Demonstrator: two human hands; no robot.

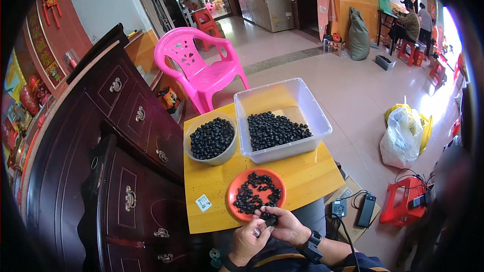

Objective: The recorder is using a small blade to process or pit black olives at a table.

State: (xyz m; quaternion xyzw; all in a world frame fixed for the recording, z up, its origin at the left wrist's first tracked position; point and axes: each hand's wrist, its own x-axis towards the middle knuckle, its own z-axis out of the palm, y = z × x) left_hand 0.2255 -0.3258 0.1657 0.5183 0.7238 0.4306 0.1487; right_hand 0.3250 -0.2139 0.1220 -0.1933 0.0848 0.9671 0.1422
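left hand (248, 239) + right hand (286, 225) pinch small black ring (269, 219) bottom centre | light, stiff, slippery; grip rim | beside orange plate (233, 191)

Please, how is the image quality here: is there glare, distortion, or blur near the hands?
Head view: strong fisheye bending, dark corners; the table edges curve. Daylight glare washes out the right rim and the white bag. The left hand and right hand are fairly sharp, the small black part between them slightly soft.
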